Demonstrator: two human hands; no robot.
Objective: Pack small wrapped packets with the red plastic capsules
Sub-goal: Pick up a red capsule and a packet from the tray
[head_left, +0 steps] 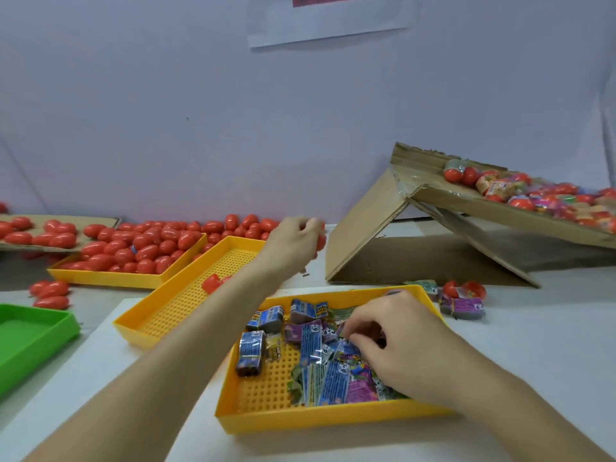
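My left hand [295, 240] reaches out past the middle yellow tray [186, 305], fingers curled round a red capsule [320, 241] near the cardboard ramp. My right hand [391, 335] is down in the near yellow tray [320, 418], its fingers curled among several small wrapped packets [328, 371], blue, purple and green; which packet it pinches is hidden by the fingers. A red capsule half [211, 283] lies in the middle tray. Many whole red capsules [146, 248] fill the far yellow tray and the table behind it.
A cardboard ramp [430, 235] stands at the right, its upper flap carrying capsules and packets [540, 198]. A green tray [30, 335] sits at the left edge. Loose capsules [50, 295] lie on the table left; a purple packet [463, 308] and open capsule halves lie right.
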